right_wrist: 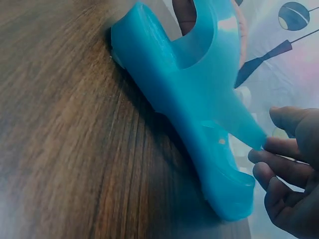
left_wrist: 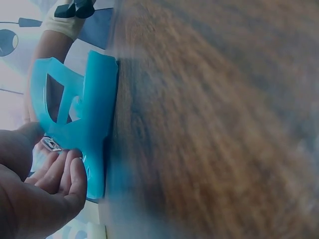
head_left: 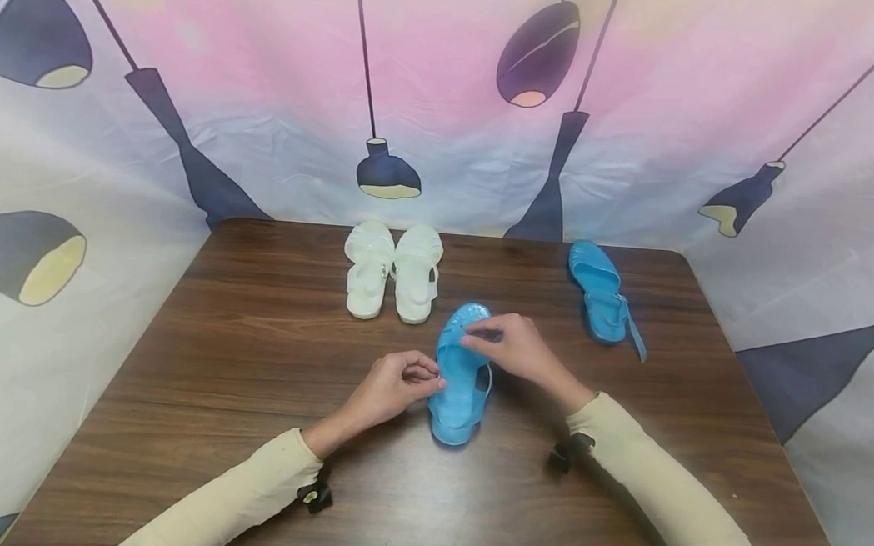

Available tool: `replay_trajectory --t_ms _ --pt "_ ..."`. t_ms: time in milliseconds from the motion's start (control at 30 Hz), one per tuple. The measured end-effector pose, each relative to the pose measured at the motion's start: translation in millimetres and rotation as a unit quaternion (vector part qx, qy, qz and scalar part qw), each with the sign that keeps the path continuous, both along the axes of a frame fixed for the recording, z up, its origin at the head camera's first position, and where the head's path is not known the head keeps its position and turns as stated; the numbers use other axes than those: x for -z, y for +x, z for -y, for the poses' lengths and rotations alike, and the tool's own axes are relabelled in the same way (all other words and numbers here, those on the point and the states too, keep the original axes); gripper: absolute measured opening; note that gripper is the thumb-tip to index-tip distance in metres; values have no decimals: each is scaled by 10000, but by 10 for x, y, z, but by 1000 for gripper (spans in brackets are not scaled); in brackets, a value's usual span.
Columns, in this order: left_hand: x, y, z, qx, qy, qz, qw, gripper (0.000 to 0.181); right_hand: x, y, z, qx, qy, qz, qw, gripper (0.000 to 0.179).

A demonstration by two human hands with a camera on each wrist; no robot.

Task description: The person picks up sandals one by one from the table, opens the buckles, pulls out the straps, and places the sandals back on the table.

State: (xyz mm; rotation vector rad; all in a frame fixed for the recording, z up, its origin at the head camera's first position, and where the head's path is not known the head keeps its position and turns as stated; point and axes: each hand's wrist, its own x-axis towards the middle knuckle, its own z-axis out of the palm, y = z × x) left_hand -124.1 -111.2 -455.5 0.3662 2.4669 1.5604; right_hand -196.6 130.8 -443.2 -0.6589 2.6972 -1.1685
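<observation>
A glossy blue jelly sandal [head_left: 456, 391] lies on the table, toe pointing away from me. My left hand [head_left: 396, 383] is at its left side. In the left wrist view, thumb and curled fingers [left_wrist: 65, 172] hold the strap around a small metal buckle [left_wrist: 51, 143]. My right hand [head_left: 518, 345] hovers over the front straps from the right. In the right wrist view, its fingertips [right_wrist: 259, 155] meet the pointed end of a blue strap [right_wrist: 249, 132], while the thumb stands apart from them.
A pair of white sandals [head_left: 367, 290] stands side by side at the back of the wooden table [head_left: 250, 378]. Another blue sandal [head_left: 603, 317] lies at the back right, its strap [head_left: 632, 331] hanging loose. A curtain printed with lamps [head_left: 464, 74] closes off the back and sides.
</observation>
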Motion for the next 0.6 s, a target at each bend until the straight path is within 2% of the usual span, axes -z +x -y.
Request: replay_trajectory --t_ms 133,267,433,600 --pt "-8 14 9 -110 70 51 9999 28 -39 65 -102 192 -75 -60 9998 38" --pt "-43 44 11 -274 1 168 9995 38 -76 190 -212 471 -153 11 9988 42" --pt "-65 103 0 -363 -227 305 9986 38 -75 397 -291 659 -125 347 9971 48" --pt "-54 161 -20 -322 -426 480 9974 43 13 562 -316 773 -155 828 9934 53"
